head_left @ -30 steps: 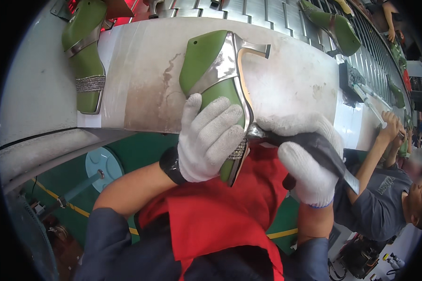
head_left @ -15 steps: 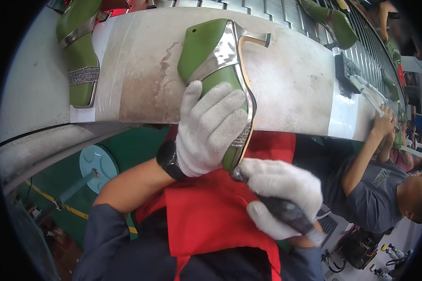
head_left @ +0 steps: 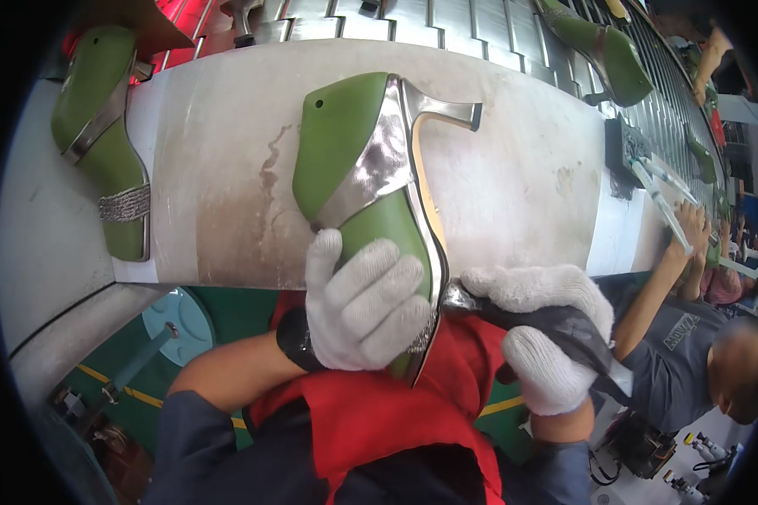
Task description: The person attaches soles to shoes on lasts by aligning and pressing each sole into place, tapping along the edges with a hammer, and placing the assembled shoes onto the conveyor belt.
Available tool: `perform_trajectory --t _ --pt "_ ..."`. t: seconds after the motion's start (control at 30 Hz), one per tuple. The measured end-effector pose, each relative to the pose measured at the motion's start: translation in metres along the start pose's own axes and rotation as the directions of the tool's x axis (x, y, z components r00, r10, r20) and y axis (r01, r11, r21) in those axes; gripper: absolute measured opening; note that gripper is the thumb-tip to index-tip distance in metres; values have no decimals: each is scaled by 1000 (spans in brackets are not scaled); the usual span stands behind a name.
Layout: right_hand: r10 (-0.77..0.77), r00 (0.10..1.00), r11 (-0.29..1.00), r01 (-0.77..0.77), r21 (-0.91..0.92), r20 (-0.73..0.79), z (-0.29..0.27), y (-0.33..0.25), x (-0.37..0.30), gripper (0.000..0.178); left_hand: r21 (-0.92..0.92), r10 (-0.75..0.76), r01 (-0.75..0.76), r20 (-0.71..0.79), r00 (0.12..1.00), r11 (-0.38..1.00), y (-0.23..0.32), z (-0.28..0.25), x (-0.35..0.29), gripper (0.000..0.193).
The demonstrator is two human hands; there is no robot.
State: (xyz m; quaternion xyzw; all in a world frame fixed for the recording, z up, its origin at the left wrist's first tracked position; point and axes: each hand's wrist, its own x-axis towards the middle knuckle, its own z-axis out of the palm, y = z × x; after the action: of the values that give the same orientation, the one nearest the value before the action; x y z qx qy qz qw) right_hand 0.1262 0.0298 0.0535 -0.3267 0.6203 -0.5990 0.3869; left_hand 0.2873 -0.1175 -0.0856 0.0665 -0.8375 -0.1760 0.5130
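Note:
A silver high-heeled sandal point(head_left: 387, 160) sits on a green shoe last point(head_left: 343, 126), lying on its side over the bench's near edge, heel to the right and toe toward me. My gloved left hand point(head_left: 366, 299) grips it around the forefoot, partly covering the glittery strap point(head_left: 423, 337). In my gloved right hand point(head_left: 556, 324) is a dark-wrapped hand tool point(head_left: 556, 326) with a pale flat rear end. Its shiny front end is at the sole edge beside the strap; whether it touches cannot be told.
Another sandal on a green last point(head_left: 114, 177) lies at the left of the pale bench point(head_left: 236, 168). A slatted metal conveyor point(head_left: 472, 34) carries more shoes behind. To the right are a dark block point(head_left: 621, 151), white-handled tools point(head_left: 661, 202) and a co-worker point(head_left: 682, 345). A blue stool point(head_left: 181, 328) stands below left.
My right hand and the tool have moved right and up along the sole edge, away from the toe. The sandal and my left hand sit slightly lower and further left in view.

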Motion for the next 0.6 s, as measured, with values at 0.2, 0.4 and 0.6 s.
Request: perform_trajectory --t 0.2,0.4,0.6 --pt "334 942 934 -325 -150 42 -10 -35 53 36 36 -41 43 -56 998 998 5 6 -2 45" --pt "499 866 849 -478 -223 44 -8 -38 85 36 49 -35 38 -56 998 998 2 8 -4 48" --pt "242 970 951 -236 -198 10 -2 -4 84 40 32 -71 74 -70 995 997 8 11 -7 48"
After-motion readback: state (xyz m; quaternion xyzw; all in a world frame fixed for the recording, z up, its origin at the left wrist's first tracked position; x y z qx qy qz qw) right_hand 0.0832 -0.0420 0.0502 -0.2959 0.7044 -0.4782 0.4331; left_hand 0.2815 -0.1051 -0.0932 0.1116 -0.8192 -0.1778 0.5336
